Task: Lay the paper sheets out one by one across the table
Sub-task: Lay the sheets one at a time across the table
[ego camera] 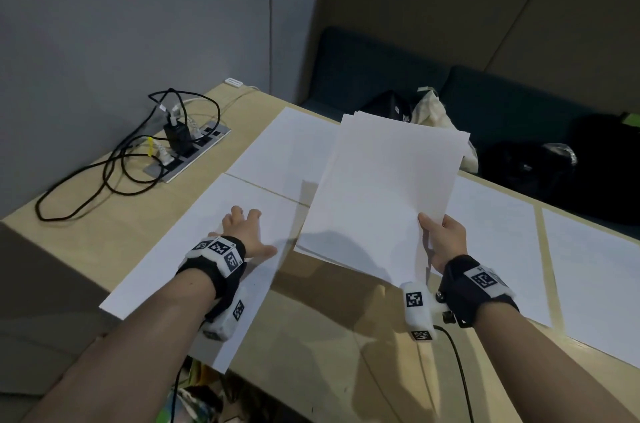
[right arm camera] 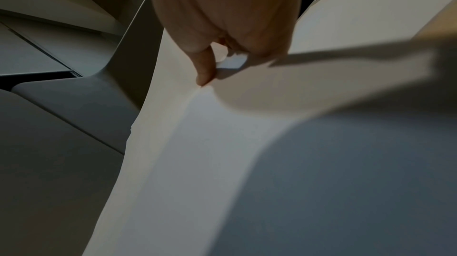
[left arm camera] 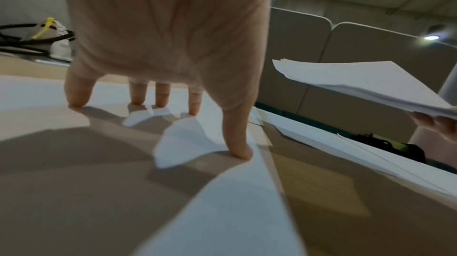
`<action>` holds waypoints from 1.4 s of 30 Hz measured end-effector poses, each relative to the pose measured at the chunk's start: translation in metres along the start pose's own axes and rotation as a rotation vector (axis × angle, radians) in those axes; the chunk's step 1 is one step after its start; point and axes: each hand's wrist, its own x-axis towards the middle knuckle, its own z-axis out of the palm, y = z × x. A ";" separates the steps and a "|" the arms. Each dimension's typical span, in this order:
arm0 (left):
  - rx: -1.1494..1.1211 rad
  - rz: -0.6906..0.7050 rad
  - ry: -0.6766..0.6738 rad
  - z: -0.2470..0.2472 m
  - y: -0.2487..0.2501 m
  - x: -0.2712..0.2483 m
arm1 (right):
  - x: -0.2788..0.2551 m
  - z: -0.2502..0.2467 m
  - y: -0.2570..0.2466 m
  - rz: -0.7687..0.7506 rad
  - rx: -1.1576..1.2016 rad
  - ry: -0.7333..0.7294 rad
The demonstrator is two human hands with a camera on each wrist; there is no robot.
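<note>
Paper sheets are lying flat on the desk in four places we are counting in the head view: one at lower left under our left hand, one beyond it at the centre, and two at the right, one partly hidden by the stack and one by the frame's right edge. A further stack of sheets is hanging above the desk at mid-frame, pinched at its near right edge by our right hand.

The left wrist view is showing what the head view is not: all five fingers of that hand are spread and standing straight, their tips pressing on the sheet. It is also catching the stack from the side, its layered edges slightly fanned. The right wrist view is showing the thumb pressing onto the top of the stack, which is bowing; the other fingers are hidden there.

At upper left of the head view one power strip is carrying black cables.
</note>
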 end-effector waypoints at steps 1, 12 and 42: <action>-0.010 0.006 -0.016 0.001 -0.001 -0.001 | -0.001 -0.001 0.001 0.001 0.007 0.002; -0.075 0.016 -0.003 0.007 -0.006 -0.010 | -0.006 -0.015 0.009 0.003 0.043 0.007; -0.920 0.200 0.173 0.029 0.143 -0.098 | -0.033 -0.136 0.041 -0.013 0.117 -0.041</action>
